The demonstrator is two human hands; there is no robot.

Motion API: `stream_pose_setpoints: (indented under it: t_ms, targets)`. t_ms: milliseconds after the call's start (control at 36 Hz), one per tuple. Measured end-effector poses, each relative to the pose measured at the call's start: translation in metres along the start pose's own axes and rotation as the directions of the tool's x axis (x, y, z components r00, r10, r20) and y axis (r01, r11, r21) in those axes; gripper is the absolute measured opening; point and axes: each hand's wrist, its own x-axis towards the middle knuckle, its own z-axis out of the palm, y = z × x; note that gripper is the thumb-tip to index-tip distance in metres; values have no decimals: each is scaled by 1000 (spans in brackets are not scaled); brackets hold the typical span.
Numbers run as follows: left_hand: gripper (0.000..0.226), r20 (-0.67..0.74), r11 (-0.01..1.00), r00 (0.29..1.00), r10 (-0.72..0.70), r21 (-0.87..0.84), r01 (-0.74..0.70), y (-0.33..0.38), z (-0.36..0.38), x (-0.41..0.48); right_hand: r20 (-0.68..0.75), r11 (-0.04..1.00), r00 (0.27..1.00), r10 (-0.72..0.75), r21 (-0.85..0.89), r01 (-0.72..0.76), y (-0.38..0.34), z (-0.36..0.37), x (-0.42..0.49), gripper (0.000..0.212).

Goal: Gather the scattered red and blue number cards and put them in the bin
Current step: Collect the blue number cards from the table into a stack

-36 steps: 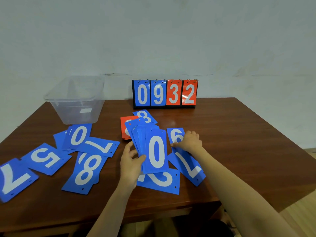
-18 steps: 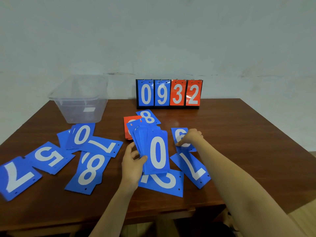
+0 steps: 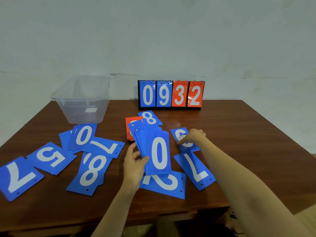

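Observation:
My left hand [image 3: 134,165] holds a fanned stack of blue cards [image 3: 153,149] with a 0 on top, just above the table. My right hand [image 3: 192,136] rests with its fingertips on a blue 6 card [image 3: 183,132] lying flat; whether it grips the card I cannot tell. Loose blue cards lie nearby: a 7 [image 3: 195,170], a 2 [image 3: 164,184], an 8 [image 3: 150,118] and a red card [image 3: 130,120] partly under the stack. To the left lie a blue 0 [image 3: 83,135], 7 [image 3: 106,147], 8 [image 3: 90,173], 5 [image 3: 51,156] and 7 [image 3: 17,178]. The clear plastic bin [image 3: 82,100] stands at the back left.
A flip scoreboard [image 3: 171,95] showing 0 9 3 2 stands at the table's back edge against the wall. The brown wooden table [image 3: 239,130] has bare surface on its right side. The front edge runs close below my forearms.
My right hand has moved from the blue 7 card up onto the 6 card. The left hand keeps the stack in the same place.

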Motion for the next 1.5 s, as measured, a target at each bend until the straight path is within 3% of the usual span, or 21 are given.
stream_pose_setpoints:
  t_ms: [111,250,306,389,472,583,694,806,889,1028,1167,1306,1500]
  targets:
    - [51,-4,1000,1000,-5,17,5,-3,1,1,-2,999,999,34,10,-34,-2,5,3,103]
    - [52,-4,1000,1000,-5,10,5,-5,0,3,8,999,999,43,27,-43,-6,1,3,104]
    - [49,-6,1000,1000,4,10,-4,-4,-1,4,-36,998,999,16,55,-14,-7,1,2,90]
    - [47,-9,1000,1000,12,8,-12,-3,-2,5,-158,977,987,-38,201,70,-5,4,3,46]
    - [47,-9,1000,1000,13,9,-13,-2,-2,5,-274,893,958,-85,406,195,-2,4,0,17]
    - [49,-7,1000,1000,15,-4,-15,-2,-2,4,-364,726,916,-171,582,367,-2,-9,-15,15]
    - [49,-5,1000,1000,20,-15,-20,0,-2,2,-453,629,832,-320,556,544,4,-27,-37,14]
    - [54,-20,999,999,45,-18,-45,5,-4,0,-520,500,676,-522,456,736,20,-34,-51,28]
    - [57,-16,998,999,46,-37,-47,8,-5,-1,-462,478,614,-640,387,789,33,-31,-66,34]
    - [49,44,995,997,58,-79,-54,15,0,-8,-282,478,543,-791,267,837,47,-17,-89,27]
    - [47,86,991,995,42,-131,-31,19,1,-15,-230,440,544,-807,379,814,53,-11,-97,27]
    - [48,139,993,990,36,-120,-19,21,0,-17,-188,338,406,-894,311,888,51,-10,-101,21]
    - [47,284,991,956,73,-126,-39,29,4,-21,-129,400,424,-896,180,899,43,-13,-102,34]
